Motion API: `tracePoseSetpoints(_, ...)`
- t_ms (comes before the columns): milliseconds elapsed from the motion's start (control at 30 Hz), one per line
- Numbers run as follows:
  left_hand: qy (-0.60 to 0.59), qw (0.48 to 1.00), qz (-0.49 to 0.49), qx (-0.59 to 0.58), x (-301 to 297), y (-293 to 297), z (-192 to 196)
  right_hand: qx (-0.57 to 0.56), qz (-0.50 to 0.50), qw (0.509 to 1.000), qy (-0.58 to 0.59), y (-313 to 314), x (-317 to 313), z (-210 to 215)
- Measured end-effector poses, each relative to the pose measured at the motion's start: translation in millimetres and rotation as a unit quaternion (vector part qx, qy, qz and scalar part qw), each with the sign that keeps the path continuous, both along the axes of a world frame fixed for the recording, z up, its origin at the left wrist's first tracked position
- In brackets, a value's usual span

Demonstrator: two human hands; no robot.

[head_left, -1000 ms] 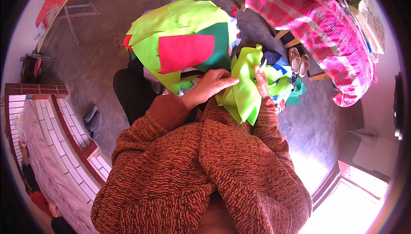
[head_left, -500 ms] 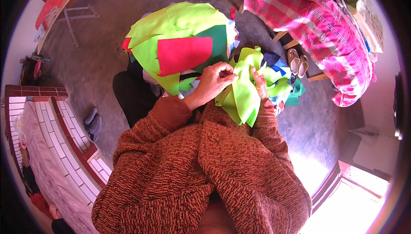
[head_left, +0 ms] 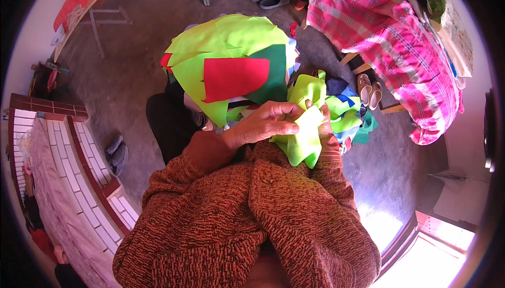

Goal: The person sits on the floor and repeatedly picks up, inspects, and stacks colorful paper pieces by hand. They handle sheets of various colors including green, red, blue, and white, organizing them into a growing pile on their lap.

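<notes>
The left hand (head_left: 263, 123) pinches a limp lime-green fabric piece (head_left: 305, 130) at its upper edge, thumb and fingers closed on the fold. The right hand (head_left: 329, 138) sits behind the same cloth at about 3 o'clock, mostly hidden, and seems to grip it from the back. The piece hangs just above the lap, in front of the rust-brown knitted sweater (head_left: 236, 219). It looks light, soft and floppy, likely to sag and slide, so pinching near an edge or corner suits it. At 11 o'clock lies a stack of flat lime, red and dark green fabric sheets (head_left: 231, 67).
</notes>
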State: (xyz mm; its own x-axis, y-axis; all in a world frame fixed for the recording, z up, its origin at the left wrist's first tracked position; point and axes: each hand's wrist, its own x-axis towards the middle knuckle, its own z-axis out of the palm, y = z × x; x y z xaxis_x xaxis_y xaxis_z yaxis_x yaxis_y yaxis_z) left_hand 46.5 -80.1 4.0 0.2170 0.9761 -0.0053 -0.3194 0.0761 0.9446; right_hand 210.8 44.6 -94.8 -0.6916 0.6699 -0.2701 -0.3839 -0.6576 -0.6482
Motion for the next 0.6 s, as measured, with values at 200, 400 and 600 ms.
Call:
tracePoseSetpoints(200,-0.199,0.975,0.102,0.015,-7.9,9.0,6.6,0.118,0.012,0.993,0.018,10.4,0.2,-28.0)
tracePoseSetpoints(400,-0.279,0.939,0.184,0.079,-25.4,39.5,48.1,0.022,-0.027,0.999,0.018,9.2,1.1,-26.7)
tracePoseSetpoints(600,-0.287,0.890,0.311,0.169,-68.6,77.7,42.6,0.131,0.003,0.991,-0.040,10.8,4.6,-16.1)
